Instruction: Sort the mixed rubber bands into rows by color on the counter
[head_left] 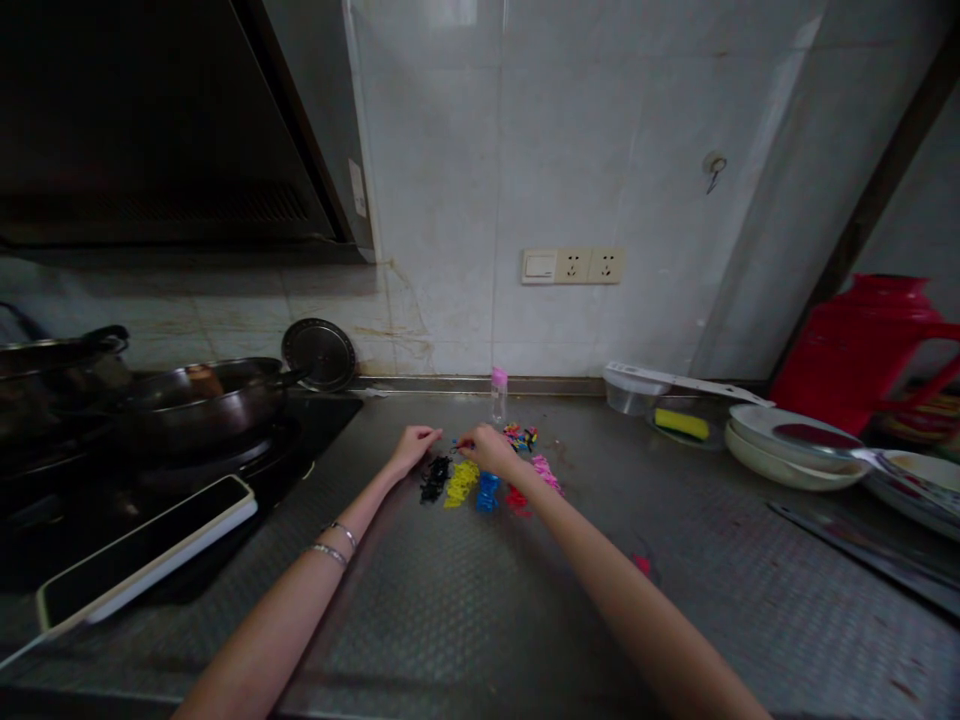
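Note:
On the metal counter (442,600) lie small piles of what look like tiny rubber bands: a black pile (434,480), a yellow pile (461,484), a blue pile (487,492), a red pile (517,501) and a pink pile (547,474). Behind them is a mixed-colour pile (521,437), beside a clear bottle with a pink cap (499,398). My left hand (414,447) is closed with fingertips together just behind the black pile. Above the yellow and blue piles, my right hand (486,450) pinches something small and dark, too tiny to name.
To the left are a phone-like device (150,550) with a cable, a stove and a wok (206,408). On the right stand a plastic tub (636,390), a yellow sponge (681,424), stacked bowls (795,460), a knife (862,555) and a red thermos (855,350).

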